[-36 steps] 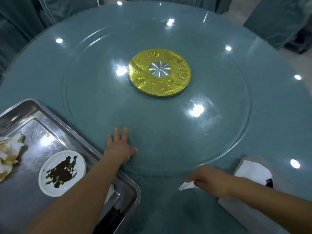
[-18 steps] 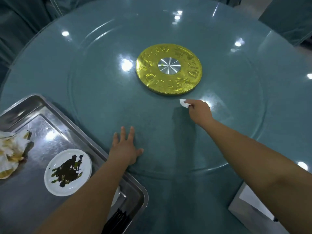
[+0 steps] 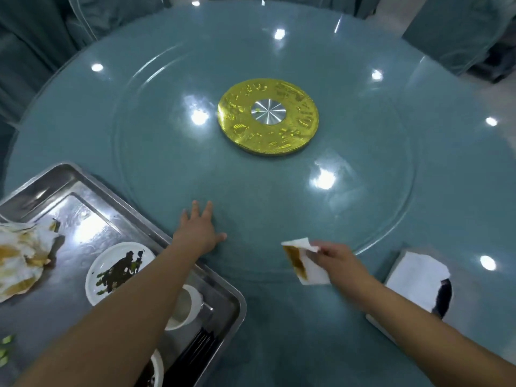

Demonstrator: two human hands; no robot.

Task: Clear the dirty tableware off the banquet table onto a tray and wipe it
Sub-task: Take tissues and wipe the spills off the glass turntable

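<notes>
Where my left hand point(image 3: 199, 233) lies: flat, fingers spread, on the desk point(image 3: 279, 331) beside the tray point(image 3: 72, 261).
Right hand point(image 3: 335, 261): I pinch a stained napkin point(image 3: 310, 263).
Tray: dirty plate point(image 3: 111, 269).

L hand point(image 3: 198, 233) flat (spread), R hand point(image 3: 335, 259) pinching tissue point(image 3: 308, 270)

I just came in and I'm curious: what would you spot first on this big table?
The shiny gold round disc with a silver hub glows at the middle of the blue-green glass table. Nearer, the right hand pinches a white paper napkin smeared brown, and a dirty white plate sits in the steel tray at the left.
</notes>
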